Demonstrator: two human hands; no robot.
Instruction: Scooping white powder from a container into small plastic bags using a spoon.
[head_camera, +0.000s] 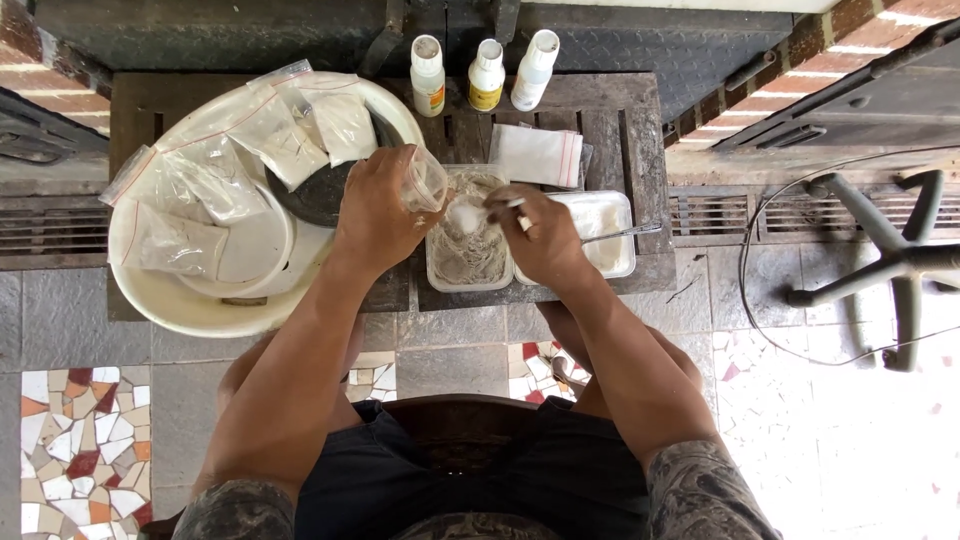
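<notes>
Cup (427, 183) tilts in your left hand (378, 212), fingers clenched round it, mid-surface above a tray (467, 262); your right hand (545, 238) pinches a spoon (478, 213) of white powder at its mouth.

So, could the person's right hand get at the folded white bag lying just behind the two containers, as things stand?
Probably yes. The right hand is close to the folded white bag with nothing between them, though its fingers hold a spoon of white powder to set down first.
</notes>
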